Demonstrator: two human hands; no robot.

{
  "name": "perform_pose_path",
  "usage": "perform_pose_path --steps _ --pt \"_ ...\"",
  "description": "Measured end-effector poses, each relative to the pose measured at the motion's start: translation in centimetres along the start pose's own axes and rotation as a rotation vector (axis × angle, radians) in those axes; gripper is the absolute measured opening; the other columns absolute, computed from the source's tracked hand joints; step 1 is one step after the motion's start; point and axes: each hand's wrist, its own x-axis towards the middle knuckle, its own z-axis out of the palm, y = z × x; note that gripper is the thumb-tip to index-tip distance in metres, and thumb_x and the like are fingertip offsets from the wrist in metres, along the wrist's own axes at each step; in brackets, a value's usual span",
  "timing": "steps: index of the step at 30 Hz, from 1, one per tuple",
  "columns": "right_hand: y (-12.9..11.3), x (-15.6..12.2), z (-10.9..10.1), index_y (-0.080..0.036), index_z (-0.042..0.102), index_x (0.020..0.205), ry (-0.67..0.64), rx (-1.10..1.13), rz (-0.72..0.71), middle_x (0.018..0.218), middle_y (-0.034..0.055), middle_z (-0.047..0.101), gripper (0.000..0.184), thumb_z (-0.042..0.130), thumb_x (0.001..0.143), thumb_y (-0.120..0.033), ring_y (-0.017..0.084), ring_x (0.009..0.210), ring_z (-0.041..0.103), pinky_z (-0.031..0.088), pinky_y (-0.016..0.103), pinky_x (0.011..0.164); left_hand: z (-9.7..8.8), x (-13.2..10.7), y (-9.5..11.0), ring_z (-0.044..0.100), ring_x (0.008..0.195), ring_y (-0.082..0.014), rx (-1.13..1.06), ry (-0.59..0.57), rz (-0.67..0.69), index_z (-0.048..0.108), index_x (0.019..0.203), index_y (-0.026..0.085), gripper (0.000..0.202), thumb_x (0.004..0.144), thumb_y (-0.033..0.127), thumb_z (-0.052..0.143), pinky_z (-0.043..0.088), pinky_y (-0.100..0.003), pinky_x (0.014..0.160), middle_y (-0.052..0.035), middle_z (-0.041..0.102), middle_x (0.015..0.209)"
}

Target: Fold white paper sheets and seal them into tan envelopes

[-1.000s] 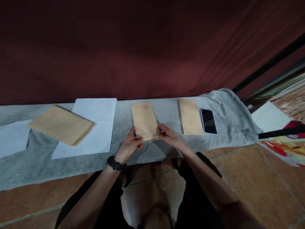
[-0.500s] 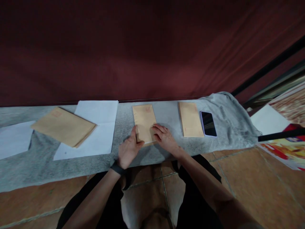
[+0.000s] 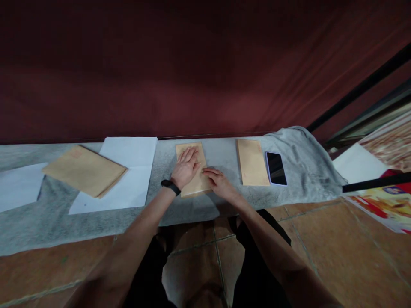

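Observation:
A tan envelope [image 3: 196,185] lies on the grey cloth [image 3: 221,162] straight ahead. My left hand [image 3: 185,167] rests flat on its upper part, fingers stretched out, a black band on the wrist. Fingers extended, my right hand [image 3: 217,182] presses on the envelope's right lower edge. Neither hand holds anything.
A stack of tan envelopes [image 3: 85,171] lies at the left, partly on white sheets [image 3: 128,171]. Another tan envelope [image 3: 252,162] and a dark phone [image 3: 276,169] lie to the right. A dark red curtain hangs behind. Tiled floor and colourful printed sheets [image 3: 382,201] are at the right.
A second ago both hands pinched the envelope's near end. Then they laid it down; my left hand moved up onto its top and both hands now press it flat.

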Motion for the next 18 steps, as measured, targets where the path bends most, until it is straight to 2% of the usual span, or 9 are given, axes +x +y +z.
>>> perform_pose_path --steps 4,7,11,14,18 --pt "0.2 0.0 0.0 -0.026 0.073 0.12 -0.003 0.007 -0.001 0.135 0.0034 0.07 0.05 0.053 0.086 0.004 0.017 0.128 0.062 0.049 0.04 0.113 1.0 3.8 -2.2 0.024 0.157 -0.0266 0.022 -0.132 -0.025 0.039 0.157 0.012 0.062 0.105 0.042 0.028 0.018 -0.048 0.128 -0.0141 0.033 0.167" --pt "0.2 0.0 -0.1 -0.025 0.073 0.117 0.0 0.016 -0.009 0.134 0.0051 0.07 0.048 0.053 0.085 0.004 0.017 0.127 0.063 0.049 0.039 0.113 1.4 4.7 -3.1 0.021 0.158 -0.0248 0.036 -0.17 -0.006 0.035 0.16 0.013 0.064 0.104 0.044 0.026 0.014 -0.046 0.129 -0.0123 0.031 0.168" --pt "-0.1 0.2 -0.4 -0.027 0.075 0.111 0.0 0.045 0.027 0.129 0.0033 0.072 0.046 0.053 0.085 0.004 0.017 0.122 0.065 0.051 0.04 0.11 1.5 3.6 -2.7 0.022 0.158 -0.0213 0.045 -0.199 0.074 0.032 0.161 0.014 0.064 0.104 0.041 0.024 0.012 -0.042 0.129 -0.0103 0.03 0.169" --pt "-0.2 0.4 -0.6 -0.026 0.075 0.104 0.012 0.07 0.045 0.122 0.0034 0.074 0.044 0.053 0.084 0.005 0.017 0.115 0.068 0.053 0.039 0.107 1.4 1.9 -1.6 0.024 0.157 -0.0201 0.044 -0.22 0.154 0.033 0.16 0.014 0.063 0.104 0.04 0.024 0.012 -0.041 0.13 -0.0104 0.03 0.169" --pt "-0.1 0.3 -0.6 -0.024 0.074 0.099 0.039 0.086 0.041 0.114 0.0046 0.074 0.039 0.052 0.085 0.005 0.017 0.109 0.068 0.053 0.034 0.103 1.6 -0.6 -0.3 0.023 0.158 -0.0201 0.044 -0.237 0.193 0.033 0.16 0.012 0.063 0.105 0.041 0.022 0.013 -0.04 0.129 -0.0112 0.03 0.169"
